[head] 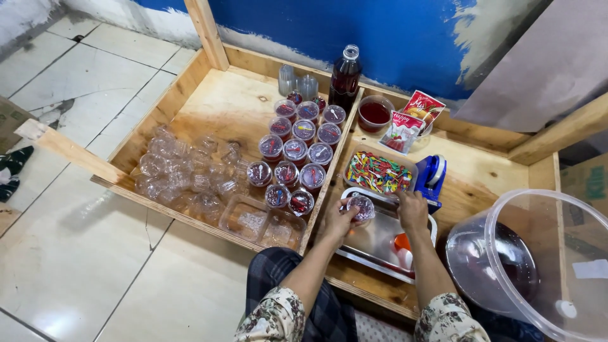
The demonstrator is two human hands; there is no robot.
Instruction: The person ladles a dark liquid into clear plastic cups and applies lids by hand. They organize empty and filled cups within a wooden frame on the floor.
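We are gripping a small lidded plastic cup point(361, 206) in our left hand point(339, 218), fingers closed around it, over the steel tray point(373, 244). Our right hand point(412, 212) is resting on the tray's far rim, fingers curled; we cannot tell what it is holding. Filled cups point(296, 152) are standing in rows left of the wooden divider point(330, 171), and a tub of coloured spoons point(379, 172) is sitting just beyond the tray.

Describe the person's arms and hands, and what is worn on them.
Both forearms are bare. Short sleeves with a cream, brown and green floral print end near the elbows. The left hand and right hand wear no gloves; no rings or watch show.
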